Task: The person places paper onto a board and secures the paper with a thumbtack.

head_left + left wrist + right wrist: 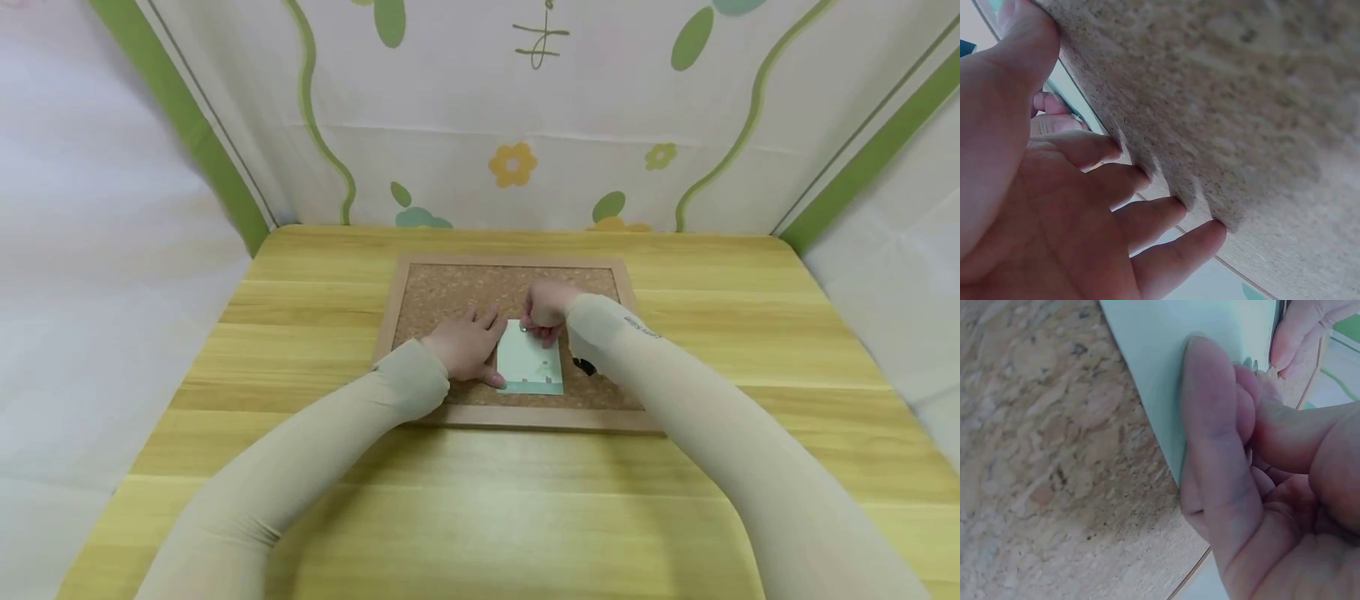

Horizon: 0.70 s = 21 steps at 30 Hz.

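Observation:
A light green card (528,358) with a teal strip along its lower edge lies on the wood-framed cork board (461,287). My left hand (465,343) rests spread at the card's left side, fingertips on the cork and thumb at the card's lower left corner. At the card's top edge my right hand (546,310) pinches a small shiny pin (523,328) between thumb and curled fingers. The right wrist view shows the right hand's outer finger (1210,394) lying along the card (1154,375); most of the pin is hidden by the fingers.
The board lies on a wood-grain table (480,500). A small black item (584,367) shows on the board beside the right sleeve (675,392). Behind the table hangs a white curtain (450,100) with leaf and flower prints, and white fabric hangs at both sides.

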Each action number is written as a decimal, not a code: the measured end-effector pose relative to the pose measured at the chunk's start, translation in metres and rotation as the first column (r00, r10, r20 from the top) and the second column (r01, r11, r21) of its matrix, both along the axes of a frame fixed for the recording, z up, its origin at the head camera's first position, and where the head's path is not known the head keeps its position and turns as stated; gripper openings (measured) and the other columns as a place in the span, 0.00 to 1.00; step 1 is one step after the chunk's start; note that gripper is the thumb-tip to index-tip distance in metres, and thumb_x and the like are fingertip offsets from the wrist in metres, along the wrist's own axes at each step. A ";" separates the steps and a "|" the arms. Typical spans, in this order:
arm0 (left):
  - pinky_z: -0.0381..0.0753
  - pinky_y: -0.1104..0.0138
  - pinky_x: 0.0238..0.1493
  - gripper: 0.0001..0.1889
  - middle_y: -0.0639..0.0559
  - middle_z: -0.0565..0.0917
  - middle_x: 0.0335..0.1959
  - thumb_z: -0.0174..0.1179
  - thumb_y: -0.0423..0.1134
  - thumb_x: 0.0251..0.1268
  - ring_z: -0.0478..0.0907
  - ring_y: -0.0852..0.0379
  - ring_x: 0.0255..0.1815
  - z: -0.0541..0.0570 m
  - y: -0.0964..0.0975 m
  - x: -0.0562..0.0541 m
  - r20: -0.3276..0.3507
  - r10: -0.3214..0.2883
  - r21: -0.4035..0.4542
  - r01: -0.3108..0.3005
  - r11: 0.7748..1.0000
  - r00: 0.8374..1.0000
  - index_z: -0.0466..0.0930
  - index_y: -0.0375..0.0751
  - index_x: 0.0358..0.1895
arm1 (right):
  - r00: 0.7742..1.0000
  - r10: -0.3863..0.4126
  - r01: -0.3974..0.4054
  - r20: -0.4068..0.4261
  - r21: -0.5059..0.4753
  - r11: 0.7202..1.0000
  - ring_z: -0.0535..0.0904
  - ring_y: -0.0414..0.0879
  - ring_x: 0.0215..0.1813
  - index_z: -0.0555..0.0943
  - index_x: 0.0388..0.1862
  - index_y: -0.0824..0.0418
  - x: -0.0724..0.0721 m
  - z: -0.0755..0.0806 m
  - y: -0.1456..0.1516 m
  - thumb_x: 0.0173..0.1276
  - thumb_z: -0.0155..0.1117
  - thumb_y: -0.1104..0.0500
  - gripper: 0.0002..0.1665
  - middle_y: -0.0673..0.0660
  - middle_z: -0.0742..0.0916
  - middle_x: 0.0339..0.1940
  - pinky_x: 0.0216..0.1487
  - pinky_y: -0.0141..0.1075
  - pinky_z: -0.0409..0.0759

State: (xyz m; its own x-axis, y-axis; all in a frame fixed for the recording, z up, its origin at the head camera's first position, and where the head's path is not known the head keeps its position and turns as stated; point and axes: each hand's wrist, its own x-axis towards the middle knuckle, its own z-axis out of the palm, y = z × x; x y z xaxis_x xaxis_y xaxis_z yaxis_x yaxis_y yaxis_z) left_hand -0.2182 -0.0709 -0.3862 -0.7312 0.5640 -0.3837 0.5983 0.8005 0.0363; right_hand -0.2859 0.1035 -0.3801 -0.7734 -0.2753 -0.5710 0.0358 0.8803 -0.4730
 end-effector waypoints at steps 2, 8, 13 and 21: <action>0.60 0.50 0.71 0.56 0.39 0.45 0.80 0.57 0.69 0.59 0.47 0.35 0.78 0.000 -0.001 -0.001 -0.003 -0.002 0.000 0.002 1.000 1.000 0.43 0.37 0.80 | 1.000 0.010 -0.010 -0.001 0.011 1.000 0.80 0.46 0.27 0.83 0.37 0.65 -0.001 0.001 -0.001 0.74 0.60 0.63 0.07 0.59 0.83 0.28 0.33 0.36 0.85; 0.60 0.49 0.71 0.56 0.39 0.44 0.80 0.57 0.69 0.59 0.46 0.35 0.78 0.000 -0.002 -0.002 0.022 0.006 0.006 -0.006 1.000 1.000 0.42 0.39 0.80 | 0.999 0.031 -0.031 0.019 0.033 0.999 0.81 0.46 0.26 0.82 0.38 0.66 -0.003 0.000 -0.003 0.74 0.61 0.62 0.07 0.59 0.82 0.29 0.33 0.37 0.85; 0.59 0.49 0.71 0.56 0.39 0.44 0.80 0.56 0.69 0.59 0.45 0.35 0.78 0.001 -0.002 -0.002 0.029 0.010 0.005 -0.010 1.000 1.000 0.43 0.39 0.80 | 0.998 0.058 -0.060 0.020 0.064 0.996 0.82 0.46 0.24 0.82 0.37 0.65 -0.006 -0.001 -0.006 0.74 0.60 0.63 0.07 0.59 0.82 0.28 0.32 0.37 0.85; 0.59 0.50 0.72 0.56 0.39 0.45 0.80 0.57 0.70 0.59 0.46 0.36 0.78 0.000 -0.002 -0.002 0.009 0.003 0.002 -0.003 1.000 1.000 0.44 0.39 0.80 | 0.994 0.108 -0.108 0.003 0.122 0.987 0.80 0.45 0.20 0.83 0.35 0.66 -0.008 0.000 -0.012 0.75 0.59 0.62 0.09 0.58 0.83 0.25 0.29 0.37 0.84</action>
State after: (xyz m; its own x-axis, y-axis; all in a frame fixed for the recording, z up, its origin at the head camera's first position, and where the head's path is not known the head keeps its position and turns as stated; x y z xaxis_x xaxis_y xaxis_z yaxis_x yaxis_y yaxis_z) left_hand -0.2205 -0.0730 -0.3861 -0.7297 0.5621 -0.3894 0.5951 0.8025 0.0431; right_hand -0.2942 0.0915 -0.3802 -0.7451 -0.2861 -0.6025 -0.0643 0.9299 -0.3620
